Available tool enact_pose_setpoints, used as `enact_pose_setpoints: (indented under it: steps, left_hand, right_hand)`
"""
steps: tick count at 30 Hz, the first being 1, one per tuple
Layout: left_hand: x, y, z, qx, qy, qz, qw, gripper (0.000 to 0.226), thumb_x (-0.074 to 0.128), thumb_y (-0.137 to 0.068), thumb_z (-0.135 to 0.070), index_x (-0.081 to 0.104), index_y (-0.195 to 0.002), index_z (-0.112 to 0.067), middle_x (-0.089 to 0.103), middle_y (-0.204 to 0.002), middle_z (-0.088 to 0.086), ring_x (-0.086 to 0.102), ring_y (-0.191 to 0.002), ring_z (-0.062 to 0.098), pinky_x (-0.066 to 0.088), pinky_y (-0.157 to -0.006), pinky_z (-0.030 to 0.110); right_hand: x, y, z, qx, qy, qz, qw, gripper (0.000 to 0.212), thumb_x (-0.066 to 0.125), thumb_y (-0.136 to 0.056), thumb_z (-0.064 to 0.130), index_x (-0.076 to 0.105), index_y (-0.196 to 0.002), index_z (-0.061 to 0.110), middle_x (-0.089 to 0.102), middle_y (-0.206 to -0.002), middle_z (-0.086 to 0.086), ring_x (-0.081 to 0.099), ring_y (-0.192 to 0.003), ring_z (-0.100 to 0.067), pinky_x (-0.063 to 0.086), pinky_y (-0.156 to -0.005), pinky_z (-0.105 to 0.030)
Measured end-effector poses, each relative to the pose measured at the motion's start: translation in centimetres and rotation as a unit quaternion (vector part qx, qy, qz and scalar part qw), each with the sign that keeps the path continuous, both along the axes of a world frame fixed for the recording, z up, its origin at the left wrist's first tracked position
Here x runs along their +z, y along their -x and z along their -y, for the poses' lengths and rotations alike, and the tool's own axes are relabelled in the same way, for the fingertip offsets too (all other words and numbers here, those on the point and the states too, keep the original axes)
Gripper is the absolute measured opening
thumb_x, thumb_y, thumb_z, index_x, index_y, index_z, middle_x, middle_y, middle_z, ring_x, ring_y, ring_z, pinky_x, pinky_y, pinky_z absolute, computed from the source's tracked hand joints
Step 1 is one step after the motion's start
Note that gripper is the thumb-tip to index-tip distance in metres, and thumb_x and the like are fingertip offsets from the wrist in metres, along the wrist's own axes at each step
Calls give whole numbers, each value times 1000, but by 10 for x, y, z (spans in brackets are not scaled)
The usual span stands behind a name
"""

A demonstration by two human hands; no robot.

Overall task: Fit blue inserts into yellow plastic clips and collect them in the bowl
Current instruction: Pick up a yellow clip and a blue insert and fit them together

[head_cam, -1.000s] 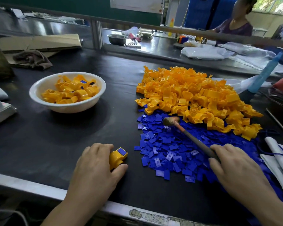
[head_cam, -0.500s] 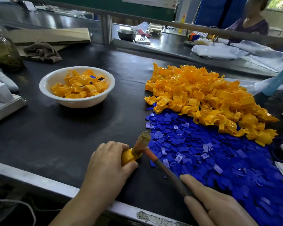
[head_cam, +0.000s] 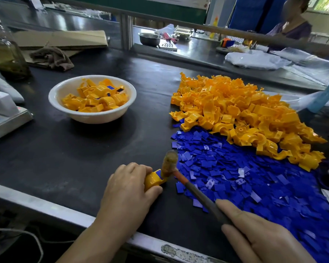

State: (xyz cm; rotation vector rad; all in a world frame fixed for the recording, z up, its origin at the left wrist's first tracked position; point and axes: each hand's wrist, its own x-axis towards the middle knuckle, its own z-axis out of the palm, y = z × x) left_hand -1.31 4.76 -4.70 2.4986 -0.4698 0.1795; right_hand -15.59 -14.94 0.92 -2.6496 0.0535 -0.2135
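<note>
Mallet head on clip, insert going in.
L hand [head_cam: 127,188] curls over the yellow clip [head_cam: 152,180], pinning it to the bench [head_cam: 74,158] right of the bowl [head_cam: 53,95], nearer the worker. R hand [head_cam: 264,238] grips the mallet [head_cam: 170,164] handle, head down on the blue insert [head_cam: 158,172]. Loose clips [head_cam: 235,114] & inserts [head_cam: 254,177] are heaped further right of bowl. Clip looks light, stiff & slick, prob. skids: hold its curved body, clear of the insert seat.

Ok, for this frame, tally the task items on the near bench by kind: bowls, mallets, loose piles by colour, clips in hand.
white bowl: 1
mallet, gripped by the right hand: 1
pile of yellow clips: 1
pile of blue inserts: 1
single yellow clip, held by the left hand: 1
Total: 5
</note>
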Motion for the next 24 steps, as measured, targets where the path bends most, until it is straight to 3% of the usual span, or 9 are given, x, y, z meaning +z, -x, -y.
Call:
enact_pose_setpoints:
  steps: [2, 4, 5, 7, 9, 15, 17, 20, 24]
  left_hand:
    - [-1, 0, 0, 3, 2, 5, 1000, 40, 64, -79, -52, 59, -114, -32, 56, -102, -18, 45, -98, 9, 40, -89, 29]
    - [-1, 0, 0, 2, 3, 10, 1000, 40, 65, -79, -51, 59, -113, -31, 56, -102, -17, 46, -98, 9, 41, -88, 29]
    - [0, 0, 0, 1, 5, 12, 1000, 40, 65, -79, -51, 60, -113, -31, 56, -102, -17, 46, -98, 10, 41, -87, 29]
    - [0, 0, 0, -3, 7, 11, 1000, 39, 64, -79, -53, 59, -112, -33, 54, -100, -18, 45, -97, 8, 41, -87, 29]
    - [-1, 0, 0, -2, 9, 13, 1000, 40, 63, -79, -55, 57, -112, -35, 53, -99, -20, 44, -96, 7, 41, -87, 28]
    - [-3, -1, 1, -1, 1, 26, 1000, 41, 63, -79, -53, 58, -114, -33, 55, -102, -17, 46, -99, 9, 41, -89, 29]
    - [-3, 0, 0, -5, -17, 39, 999, 42, 66, -79, -49, 61, -115, -30, 58, -101, -12, 49, -97, 14, 43, -88, 33]
    - [-3, 0, 0, -47, -80, 83, 992, 48, 79, -72, -37, 68, -115, -19, 65, -87, -1, 57, -80, 26, 51, -69, 42]
    - [-2, -6, 6, -87, -183, 190, 961, 43, 84, -61, -34, 75, -101, -20, 62, -69, 1, 59, -60, 27, 45, -50, 37]
  right_hand:
    - [4, -3, -2, -4, -14, 7, 1000, 48, 47, -78, 54, 35, -123, 65, 52, -98, 45, 42, -103, 29, 28, -80, 10]
    - [-4, -6, 0, -4, 16, 42, 999, 51, 61, -74, 39, 55, -125, 43, 64, -89, 30, 57, -85, 16, 37, -70, 6]
    - [-7, -7, -2, 24, 66, 38, 997, 55, 63, -76, 38, 54, -130, 39, 67, -90, 23, 62, -81, 9, 43, -68, 1]
    - [-8, -11, -11, 16, 81, 67, 994, 59, 48, -89, 49, 22, -142, 51, 61, -115, 19, 60, -100, 5, 45, -81, -7]
    - [-4, -13, -8, -15, 78, -32, 996, 54, 34, -95, 55, 0, -136, 61, 47, -132, 23, 49, -119, 3, 39, -94, -8]
    - [-5, -10, -11, -53, 29, -25, 998, 54, 40, -92, 52, -4, -122, 64, 53, -125, 23, 54, -116, -7, 43, -95, -17]
    - [-4, -8, -16, -60, 16, -1, 998, 57, 49, -89, 48, 14, -131, 61, 57, -117, 25, 59, -107, -3, 47, -88, -17]
    - [-7, -2, -1, -90, 61, 23, 994, 55, 77, -74, 25, 60, -125, 36, 67, -88, 20, 65, -68, 1, 52, -58, -17]
    - [-6, 2, 24, -183, 97, 20, 978, 56, 82, -65, 8, 68, -116, 24, 66, -78, 11, 61, -56, -8, 48, -45, -22]
